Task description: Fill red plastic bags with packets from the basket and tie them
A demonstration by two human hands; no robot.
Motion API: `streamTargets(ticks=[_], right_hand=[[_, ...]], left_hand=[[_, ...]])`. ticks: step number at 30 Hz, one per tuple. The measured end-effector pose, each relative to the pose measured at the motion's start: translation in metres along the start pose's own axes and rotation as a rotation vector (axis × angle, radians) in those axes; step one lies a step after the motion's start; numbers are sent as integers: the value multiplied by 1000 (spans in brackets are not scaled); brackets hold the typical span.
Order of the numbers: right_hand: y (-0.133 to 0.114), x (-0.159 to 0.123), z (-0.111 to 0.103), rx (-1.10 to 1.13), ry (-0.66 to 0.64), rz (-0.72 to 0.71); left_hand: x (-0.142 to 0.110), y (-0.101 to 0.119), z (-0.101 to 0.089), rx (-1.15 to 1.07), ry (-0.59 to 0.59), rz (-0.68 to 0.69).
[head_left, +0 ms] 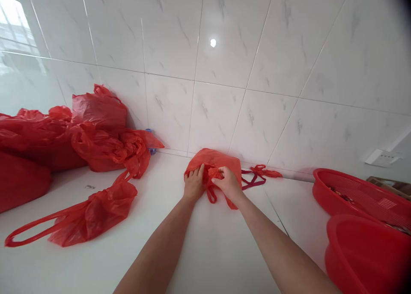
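Observation:
A filled red plastic bag (221, 157) lies against the tiled wall in front of me. My left hand (194, 183) rests on its near left side, fingers stretched out over the gathered plastic; the thumb's contact is partly hidden. Bunched red plastic at the bag's mouth is pinched between the thumb and fingers of my right hand (228, 183). A loop of the bag's handle hangs down between the hands. What is inside the bag cannot be seen.
Several full red bags (99, 110) are heaped at the left by the wall. Nearer lies a smaller red bag (99, 208) with a long handle loop. Dark red straps (255, 183) lie right of the hands. A red perforated basket (359, 191) and a red basin (362, 251) stand right.

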State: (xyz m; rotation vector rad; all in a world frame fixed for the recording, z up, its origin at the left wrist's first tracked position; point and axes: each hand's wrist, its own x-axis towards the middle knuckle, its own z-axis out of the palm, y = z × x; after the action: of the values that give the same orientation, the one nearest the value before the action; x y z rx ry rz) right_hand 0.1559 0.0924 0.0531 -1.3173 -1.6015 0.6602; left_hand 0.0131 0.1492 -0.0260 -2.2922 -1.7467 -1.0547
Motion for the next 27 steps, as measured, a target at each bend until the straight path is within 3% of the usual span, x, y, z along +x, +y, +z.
streamTargets(ticks=[5, 8, 12, 15, 17, 20, 23, 25, 27], right_hand=[[-14, -34, -32, 687, 70, 60], [-10, -59, -51, 838, 144, 76], [6, -85, -65, 728, 201, 193], [19, -97, -65, 654, 308, 205], [23, -103, -60, 551, 346, 213], [22, -111, -51, 377, 339, 202], [19, -116, -47, 300, 282, 128], [21, -117, -51, 261, 270, 97], [29, -115, -59, 229, 303, 106]], left_hand=[[1, -2, -2, 35, -20, -57], [-1, 1, -6, 38, -16, -51], [-14, 12, -21, -22, 101, 1], [-37, 23, -40, -220, 218, 94], [-57, 33, -55, -390, 230, 204], [-88, 54, -74, -492, 132, 427], [-111, 73, -84, -350, -67, 660], [-119, 78, -85, -242, -185, 696], [-120, 75, -86, -213, -243, 635]])
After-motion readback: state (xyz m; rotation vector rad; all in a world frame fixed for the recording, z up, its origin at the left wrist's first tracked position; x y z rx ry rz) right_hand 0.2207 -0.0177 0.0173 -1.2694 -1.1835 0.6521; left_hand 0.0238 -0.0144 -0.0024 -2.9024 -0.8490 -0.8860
